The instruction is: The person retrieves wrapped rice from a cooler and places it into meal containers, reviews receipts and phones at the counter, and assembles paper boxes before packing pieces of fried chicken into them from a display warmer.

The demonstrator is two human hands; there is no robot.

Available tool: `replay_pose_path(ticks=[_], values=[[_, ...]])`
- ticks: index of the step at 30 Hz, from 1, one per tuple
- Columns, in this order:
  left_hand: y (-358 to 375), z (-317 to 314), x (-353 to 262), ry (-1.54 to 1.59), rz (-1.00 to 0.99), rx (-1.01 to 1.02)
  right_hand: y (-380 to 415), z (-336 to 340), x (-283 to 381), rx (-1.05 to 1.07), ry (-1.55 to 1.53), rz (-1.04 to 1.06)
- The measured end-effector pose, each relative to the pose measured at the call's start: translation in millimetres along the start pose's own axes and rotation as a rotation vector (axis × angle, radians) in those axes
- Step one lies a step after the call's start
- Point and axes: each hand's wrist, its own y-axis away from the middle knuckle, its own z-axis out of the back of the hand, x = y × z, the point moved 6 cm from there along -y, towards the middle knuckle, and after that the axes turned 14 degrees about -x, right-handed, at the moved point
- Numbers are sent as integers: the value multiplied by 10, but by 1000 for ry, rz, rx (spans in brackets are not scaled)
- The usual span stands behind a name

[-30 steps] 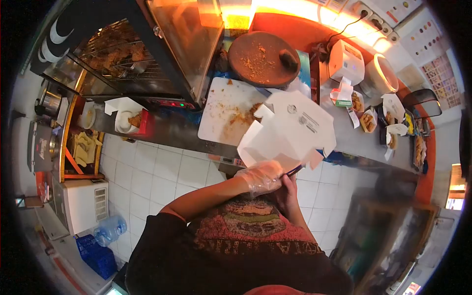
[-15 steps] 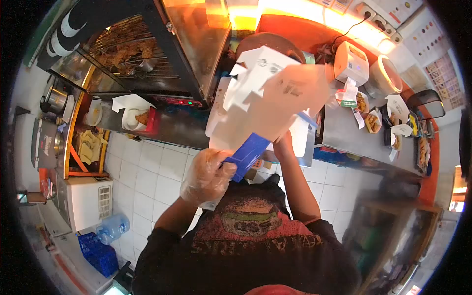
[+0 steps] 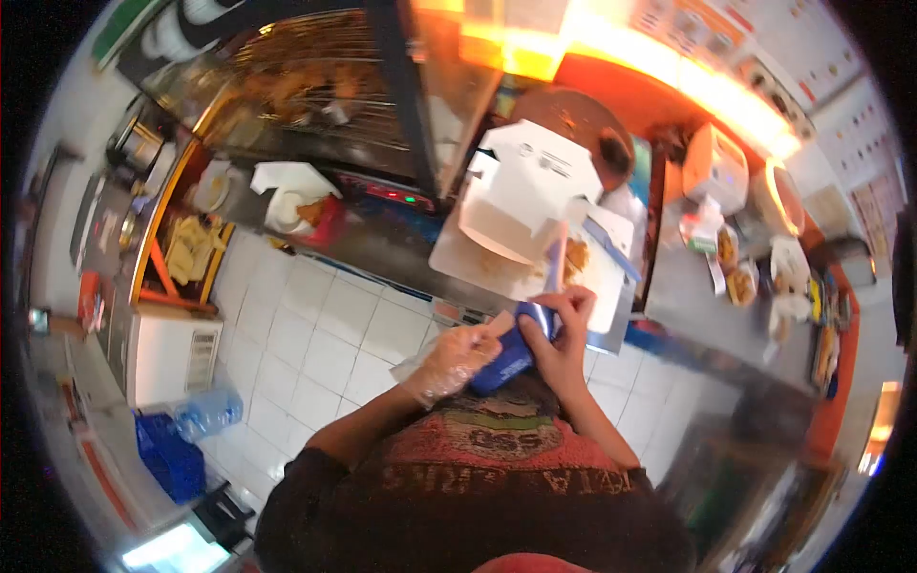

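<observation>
A blue cardboard food box (image 3: 508,368) is between my two hands, in front of my shirt, its side edges pointing up. My left hand (image 3: 453,363), in a clear plastic glove, is closed on its left edge. My right hand (image 3: 562,336), which looks bare, pinches the right side with thumb and fingers. Beyond them, a white takeaway box (image 3: 535,186) stands with its flap up on the white cutting board (image 3: 458,256). Brown chopped food (image 3: 576,256) lies on the board beside a blue-handled knife (image 3: 613,250).
At the left stands a glass warming cabinet (image 3: 296,86) with fried food, and below it an opened box (image 3: 291,196) with a piece of food. A brown round bowl (image 3: 564,119) is behind the board. Filled food boxes (image 3: 740,285) and a receipt printer (image 3: 714,167) stand right.
The large carton, earlier raised and spread over the board, has been lowered toward my body and folded or turned. My right hand now grips its blue side. The board and its food are uncovered.
</observation>
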Motion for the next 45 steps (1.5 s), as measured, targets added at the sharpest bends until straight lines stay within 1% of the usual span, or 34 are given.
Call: replay_pose_path(ticks=[2, 4, 5, 6, 7, 8, 10, 11, 12, 14, 15, 16, 18, 19, 20, 22, 23, 25, 26, 28, 29, 30, 31, 32, 33, 34, 35, 36, 38, 39, 40, 42, 44, 45], values=[[-14, 10, -41, -32, -13, -19, -22, 7, 135, -111, 94, 28], [5, -34, -237, -250, -83, 92, -87, -52, 216, -1, 113, 18], [8, -4, -328, -228, -75, 63, -90, -123, 225, 199, 73, 38], [15, -7, -385, -258, -37, 125, -74, -207, 221, 398, 31, 56], [46, -26, -352, -284, 6, 191, -103, -184, 221, 355, 44, 94], [46, -44, -254, -257, 22, 165, -105, -176, 241, 279, 18, 40], [24, -21, -448, -307, -625, -18, -115, -289, 422, 412, -37, 96], [105, 76, -614, -215, -633, -9, -120, -283, 399, 419, -78, 116], [181, 200, -768, -197, -642, -35, -133, -235, 380, 407, -222, 188], [286, 443, -1003, -124, -692, -85, -201, -81, 370, -37, -289, -22], [223, 450, -863, 349, -428, 54, -300, -126, 453, -47, -288, -56], [227, 500, -811, 363, -453, 49, -353, -204, 521, -25, -410, -97], [213, 573, -583, 787, -204, 195, -287, -204, 237, 185, -717, -573], [56, 550, -352, 766, -159, 189, -336, -212, 198, 187, -718, -551], [27, 614, -380, 766, -169, 196, -356, -225, 180, 159, -723, -584], [-36, 898, -251, 756, -22, -129, -389, -246, 199, 118, -728, -621], [0, 927, -263, 750, -22, -124, -474, -292, 274, 103, -653, -527], [209, 1231, -528, 250, -489, -551, -552, -273, 217, 97, -482, -349], [387, 1312, -707, -25, -716, -749, -567, -300, 185, 91, -495, -353], [801, 1250, -1058, -618, -1150, -1093, -477, -566, 329, 500, 3, 144], [738, 1032, -1243, -728, -1102, -804, -387, -699, 461, 622, 63, 232], [645, 964, -1147, -743, -1101, -791, -286, -856, 633, 743, 122, 324], [331, 858, -820, -678, -876, -453, -225, -978, 721, 826, 151, 434], [118, 759, -541, -600, -645, -137, -191, -1013, 785, 816, 137, 444], [70, 800, -515, -617, -656, -147, -201, -1042, 804, 767, 255, 444], [17, 931, -475, -495, -548, -224, -227, -1055, 816, 714, 372, 440], [-26, 1049, -462, -372, -441, -297, -288, -1026, 866, 596, 326, 409], [-45, 1075, -513, -383, -447, -303, -253, -1012, 762, 591, 315, 416], [-130, 1163, -435, 527, -57, -289, -126, -984, 642, 658, -262, 347], [-166, 1149, -465, 661, 10, -219, -59, -1048, 653, 695, -317, 389], [-194, 1140, -467, 655, 20, -223, 5, -1097, 657, 646, -330, 416], [-278, 1106, -540, 912, -45, -163, -15, -1148, 644, 562, -375, 510], [-293, 1107, -618, 920, -19, -165, -112, -1137, 766, 556, -374, 545], [-247, 1088, -685, 943, 54, -218, -134, -1105, 832, 552, -371, 576]])
